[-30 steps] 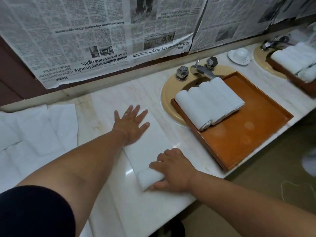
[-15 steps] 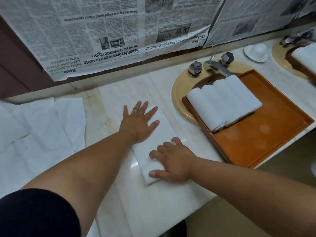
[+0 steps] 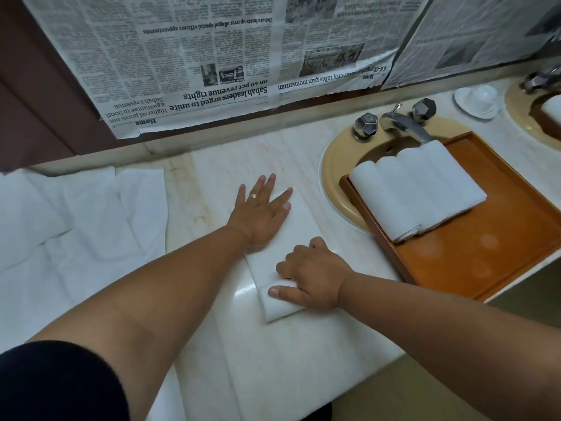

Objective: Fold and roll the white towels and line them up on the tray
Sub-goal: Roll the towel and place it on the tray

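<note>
Sleeve (image 3: 54, 387): dark, at the lower left corner, on the person's left arm.
Loose towels (image 3: 76, 223): white, spread flat and overlapping at the left end of the worktop (image 3: 243, 360), well apart from the tray.
Newspaper (image 3: 212, 56): sheets hung upside down on the wall behind the worktop.
Left hand (image 3: 261, 217): flat, palm down, fingers straight and spread, pressing the far end of the folded towel (image 3: 299, 229) (a ring shows on one finger).
Folded towel: a narrow white strip lying on the worktop between the loose towels and the basin. Its near end is rolled up into a short roll and the rest lies flat.
Right hand (image 3: 315, 278): fingers curled over the rolled near end, thumb laid along the front of the roll. The two hands are apart, one at each end of the strip.
Basin (image 3: 334, 177): tan, oval, set into the worktop just right of the folded towel.
Tap (image 3: 403, 124): chrome, between two faceted knobs at the back of the basin.
Rolled towels (image 3: 416, 192): four white rolls side by side, touching, in the tray's far left corner.
Tray (image 3: 485, 253): brown wood, lying partly over the basin, the rest of its floor bare.
Saucer (image 3: 476, 98): white, on the worktop beyond the tray.
</note>
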